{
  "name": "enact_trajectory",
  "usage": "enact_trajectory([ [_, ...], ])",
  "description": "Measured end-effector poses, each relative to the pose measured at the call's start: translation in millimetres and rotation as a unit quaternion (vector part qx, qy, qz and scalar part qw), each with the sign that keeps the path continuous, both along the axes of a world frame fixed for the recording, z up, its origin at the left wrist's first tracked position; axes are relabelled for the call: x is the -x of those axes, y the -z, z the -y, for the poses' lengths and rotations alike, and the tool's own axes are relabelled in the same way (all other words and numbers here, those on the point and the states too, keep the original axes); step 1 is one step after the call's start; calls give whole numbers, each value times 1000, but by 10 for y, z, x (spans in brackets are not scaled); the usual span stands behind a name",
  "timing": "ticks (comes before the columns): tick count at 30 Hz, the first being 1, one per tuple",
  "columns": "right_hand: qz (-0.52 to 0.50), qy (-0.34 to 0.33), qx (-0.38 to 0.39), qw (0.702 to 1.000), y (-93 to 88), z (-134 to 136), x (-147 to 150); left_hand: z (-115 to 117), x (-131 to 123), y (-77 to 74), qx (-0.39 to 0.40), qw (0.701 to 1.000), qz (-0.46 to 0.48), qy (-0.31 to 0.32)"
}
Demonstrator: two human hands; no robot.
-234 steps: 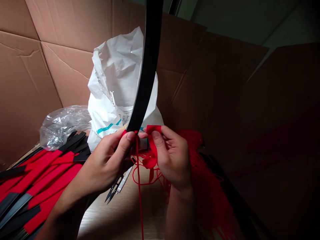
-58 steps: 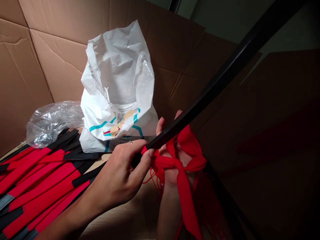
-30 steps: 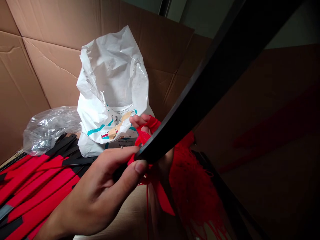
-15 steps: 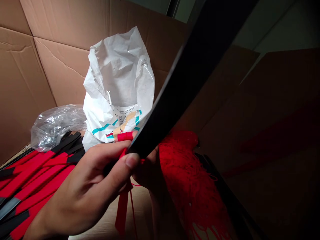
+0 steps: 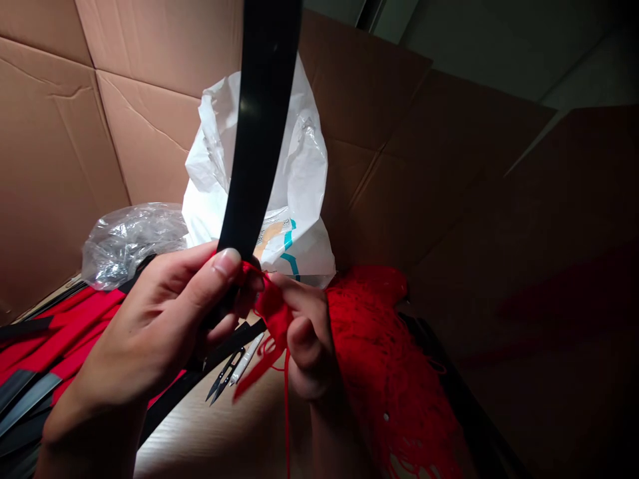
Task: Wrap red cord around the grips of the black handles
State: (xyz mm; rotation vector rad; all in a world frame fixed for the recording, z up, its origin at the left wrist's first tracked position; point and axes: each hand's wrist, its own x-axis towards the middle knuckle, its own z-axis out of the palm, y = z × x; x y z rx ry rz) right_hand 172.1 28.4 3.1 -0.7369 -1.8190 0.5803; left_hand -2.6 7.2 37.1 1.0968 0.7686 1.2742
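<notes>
My left hand [image 5: 164, 313] grips a long, flat black strip [image 5: 262, 120], with the thumb pressed on its face. The strip rises upright and curves slightly towards the top of the view. Red ribbon [image 5: 274, 309] wraps the strip just below that thumb and stretches across to my right hand [image 5: 309, 339], whose fingers are closed on it. From between the hands hang a loose ribbon end and a thin red cord [image 5: 287, 412]. Beneath them, black thread snips [image 5: 225, 376] and a white pen-like stick [image 5: 247, 359] lie on the wooden table [image 5: 200, 426].
Several black strips wrapped in red [image 5: 64, 339] are piled at left. A torn white plastic bag [image 5: 307, 179] stands behind the hands, beside a clear plastic bag [image 5: 134, 233]. Right of them lies a heap of red cords [image 5: 384, 359]. Cardboard walls [image 5: 160, 133] enclose the table.
The black strip has swung from leaning right to nearly upright. My right hand has come out from behind it, drawing the red ribbon to the right. The snips now show.
</notes>
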Motion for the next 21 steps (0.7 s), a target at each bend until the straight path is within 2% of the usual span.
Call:
enact_trajectory([
  [3, -57, -10, 7, 998, 68, -1, 12, -64, -15, 59, -46, 999, 24, 12],
  [7, -169, 1, 35, 985, 120, -10, 19, -108, -73, 107, -45, 998, 26, 22],
  [11, -262, 20, 62, 963, 131, -39, 19, -112, -117, 127, -53, 996, 11, 77],
  [16, -333, 69, 99, 935, 70, -38, 19, -101, -207, 165, -63, 992, -14, 110],
  [21, -375, 38, 93, 921, -49, 39, -9, -65, -361, 175, -38, 994, 0, 105],
])
